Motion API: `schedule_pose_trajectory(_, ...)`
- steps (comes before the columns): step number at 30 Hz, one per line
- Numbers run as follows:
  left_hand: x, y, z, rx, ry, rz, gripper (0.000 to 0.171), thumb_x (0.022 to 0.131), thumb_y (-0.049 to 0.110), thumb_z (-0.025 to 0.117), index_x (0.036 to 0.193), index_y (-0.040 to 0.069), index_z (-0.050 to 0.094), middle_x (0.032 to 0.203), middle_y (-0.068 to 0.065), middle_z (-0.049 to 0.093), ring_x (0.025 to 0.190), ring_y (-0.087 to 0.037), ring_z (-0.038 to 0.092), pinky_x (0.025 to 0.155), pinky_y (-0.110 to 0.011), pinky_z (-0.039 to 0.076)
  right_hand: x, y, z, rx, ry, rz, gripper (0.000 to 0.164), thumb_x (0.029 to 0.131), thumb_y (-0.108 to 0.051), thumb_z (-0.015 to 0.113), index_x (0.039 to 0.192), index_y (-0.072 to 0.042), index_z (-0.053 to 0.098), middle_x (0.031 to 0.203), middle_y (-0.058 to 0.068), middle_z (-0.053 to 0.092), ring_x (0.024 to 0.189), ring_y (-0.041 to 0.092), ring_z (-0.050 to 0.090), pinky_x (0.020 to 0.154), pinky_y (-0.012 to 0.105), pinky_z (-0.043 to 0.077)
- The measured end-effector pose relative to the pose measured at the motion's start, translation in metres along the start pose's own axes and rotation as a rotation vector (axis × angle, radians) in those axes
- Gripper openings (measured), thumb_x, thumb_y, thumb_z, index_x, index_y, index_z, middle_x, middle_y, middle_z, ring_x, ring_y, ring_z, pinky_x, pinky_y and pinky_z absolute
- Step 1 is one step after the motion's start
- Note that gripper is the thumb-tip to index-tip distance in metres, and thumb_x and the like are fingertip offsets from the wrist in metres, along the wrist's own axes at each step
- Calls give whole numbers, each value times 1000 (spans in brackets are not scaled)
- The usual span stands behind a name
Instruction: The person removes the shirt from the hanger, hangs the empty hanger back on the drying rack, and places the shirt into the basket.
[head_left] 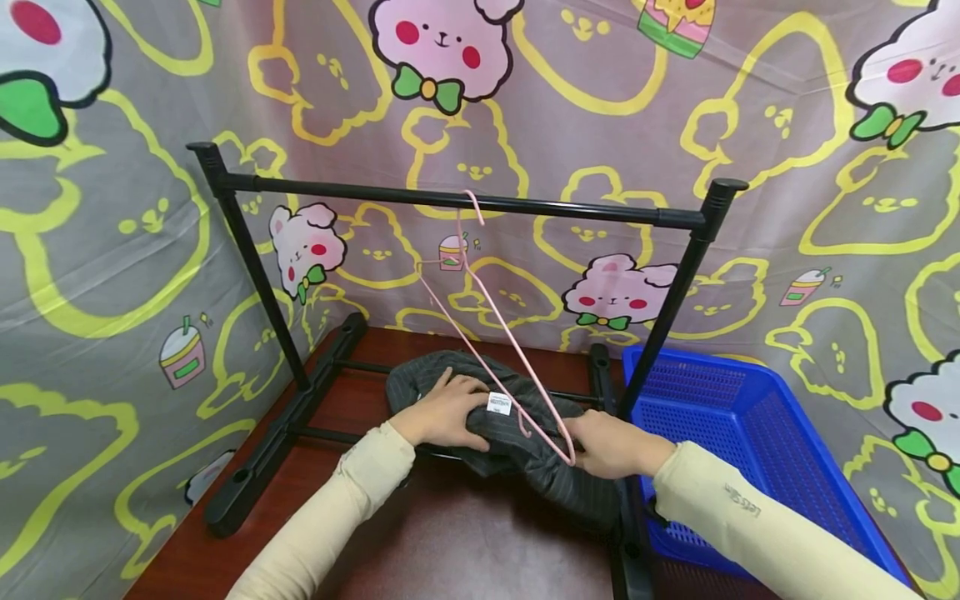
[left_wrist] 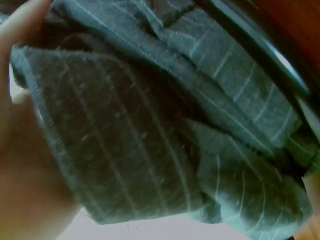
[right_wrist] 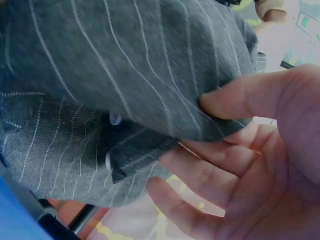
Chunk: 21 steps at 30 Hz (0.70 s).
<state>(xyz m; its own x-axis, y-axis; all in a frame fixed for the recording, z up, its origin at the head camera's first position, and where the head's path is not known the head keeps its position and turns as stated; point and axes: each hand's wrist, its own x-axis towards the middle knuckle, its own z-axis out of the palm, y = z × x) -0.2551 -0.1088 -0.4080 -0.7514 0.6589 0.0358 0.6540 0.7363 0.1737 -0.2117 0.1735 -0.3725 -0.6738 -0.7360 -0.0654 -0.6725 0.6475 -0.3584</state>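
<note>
A dark grey pinstriped button-up shirt (head_left: 495,433) lies bunched under the rack, its white label (head_left: 498,403) facing up. My left hand (head_left: 450,412) grips its left part near the label; in the left wrist view, a folded flap of cloth (left_wrist: 110,135) passes beside the fingers. On the other side, my right hand (head_left: 611,444) pinches the shirt's edge between thumb and fingers, with small buttons (right_wrist: 115,118) showing nearby. A pink hanger (head_left: 510,325) hangs by its hook from the rail, and its lower end overlaps the shirt right at my right fingertips.
The black rack's rail (head_left: 360,193) runs across above the hands, with uprights at both sides and feet (head_left: 277,433) on the brown table (head_left: 420,533). A blue plastic basket (head_left: 780,408) stands at the right. Patterned cloth (head_left: 600,142) encloses the back and sides.
</note>
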Motion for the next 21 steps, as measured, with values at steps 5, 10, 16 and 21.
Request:
schedule_pose_trajectory(5,-6,-6,-1,26,-32,-56,96,62,65,76,140,18,45,147,-9,33,138,-33,21,106,-63,6,-3,4,-7,25,84,50,16,85,-4,61,87,-14,50,66,-9,45,54,4,41,49,23,37)
schedule_pose_trajectory(10,-12,-8,-1,-12,-125,-135,110,57,56,85,148,24,32,154,-13,18,139,-41,14,103,-66,12,-7,9,-18,-19,212,39,21,86,2,53,102,-10,50,76,-4,51,65,8,48,59,27,43)
schedule_pose_trajectory(16,-14,-9,4,7,-162,-169,118,58,43,90,151,23,20,151,-12,25,134,-40,27,102,-59,26,-11,10,-29,-73,271,49,36,91,3,46,122,-11,60,87,-2,52,75,11,48,68,31,45)
schedule_pose_trajectory(21,-11,-12,11,130,-43,-122,94,66,37,85,145,16,38,133,-8,49,119,-32,46,97,-47,36,-9,11,-28,-91,290,75,25,92,0,46,109,-6,63,79,-2,48,67,11,43,60,29,41)
